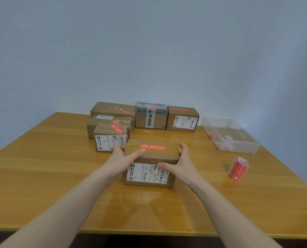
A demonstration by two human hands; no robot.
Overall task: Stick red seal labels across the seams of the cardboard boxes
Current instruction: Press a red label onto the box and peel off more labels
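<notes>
A small cardboard box (pixel 160 154) stands in the middle of the table, with a red seal label (pixel 152 146) stuck along its top seam and a white shipping label on its near face. My left hand (pixel 126 156) grips the box's left side, thumb on top. My right hand (pixel 177 161) grips the right side, thumb across the near face. A roll of red seal labels (pixel 238 169) stands on the table to the right, apart from both hands.
Several other cardboard boxes with red labels line the back: three stacked close at the left (pixel 111 129), one with green tape (pixel 151 115), one further right (pixel 183 119). A clear plastic bin (pixel 238 145) with red scraps sits at the right. The wooden table (pixel 42 167) ends near me.
</notes>
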